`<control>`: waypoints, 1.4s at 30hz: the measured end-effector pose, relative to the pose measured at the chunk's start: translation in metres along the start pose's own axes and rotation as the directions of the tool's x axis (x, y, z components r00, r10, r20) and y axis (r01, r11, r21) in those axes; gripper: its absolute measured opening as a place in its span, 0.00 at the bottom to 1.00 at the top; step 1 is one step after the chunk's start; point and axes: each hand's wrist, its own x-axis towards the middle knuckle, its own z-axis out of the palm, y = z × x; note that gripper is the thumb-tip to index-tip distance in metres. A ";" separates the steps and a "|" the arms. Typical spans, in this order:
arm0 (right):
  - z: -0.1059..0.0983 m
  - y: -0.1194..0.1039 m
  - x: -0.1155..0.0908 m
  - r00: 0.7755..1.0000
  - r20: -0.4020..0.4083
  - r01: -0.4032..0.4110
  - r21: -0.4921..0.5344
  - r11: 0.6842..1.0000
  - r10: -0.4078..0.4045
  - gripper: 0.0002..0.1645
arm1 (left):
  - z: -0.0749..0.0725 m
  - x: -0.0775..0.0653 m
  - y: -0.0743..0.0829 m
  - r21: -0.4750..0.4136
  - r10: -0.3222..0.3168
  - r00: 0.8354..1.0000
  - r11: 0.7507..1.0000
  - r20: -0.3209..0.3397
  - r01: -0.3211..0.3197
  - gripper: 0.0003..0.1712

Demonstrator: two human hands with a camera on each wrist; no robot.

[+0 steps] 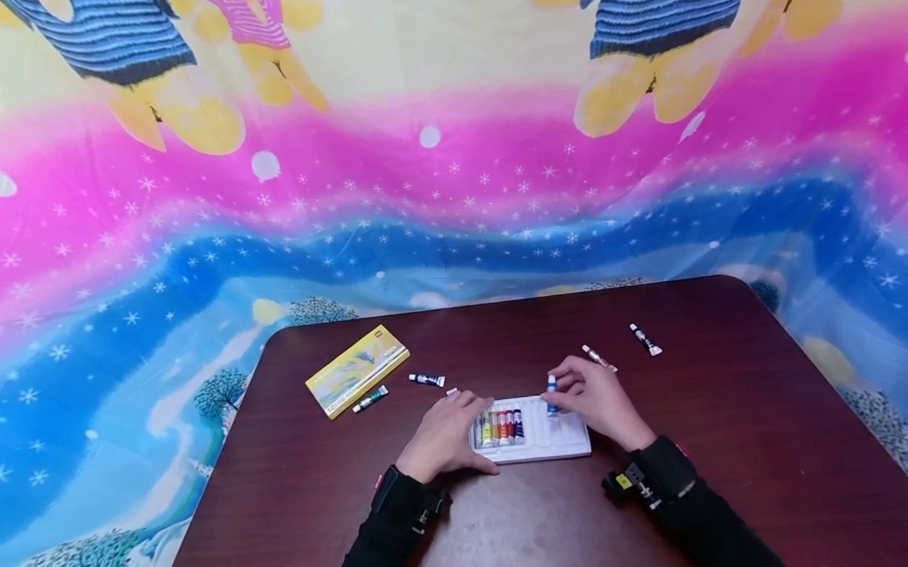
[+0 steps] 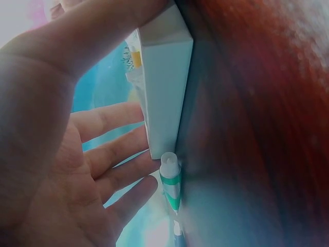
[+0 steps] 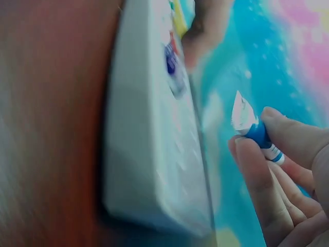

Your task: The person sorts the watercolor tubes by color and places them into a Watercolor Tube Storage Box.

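My right hand [image 1: 596, 399] pinches a blue paint tube [image 1: 551, 397] above the right half of a white tray [image 1: 568, 442]. In the right wrist view the tube [image 3: 258, 135] is between thumb and fingertips, its flat crimped end clear of the tray. Several paint tubes [image 1: 504, 429] in yellow, orange, red and purple lie side by side in the tray's left half. My left hand [image 1: 448, 434] rests about the tray's left end, thumb at the near edge. Its fingers look nearly straight in the left wrist view, where a green-banded tube [image 2: 170, 181] lies beyond the tray's corner.
A yellow box [image 1: 358, 370] lies at the back left, with a green tube [image 1: 370, 399] and a dark tube [image 1: 427, 379] by it. At the back right lie a brownish tube [image 1: 599, 358] and a black tube [image 1: 645, 339]. A printed cloth [image 1: 450, 167] hangs behind the table.
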 end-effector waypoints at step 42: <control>0.049 -0.002 -0.008 0.998 0.033 0.053 -0.188 0.981 -0.048 0.18 | 0.000 0.001 0.000 0.013 0.022 1.000 1.000 -0.013 -0.022 0.60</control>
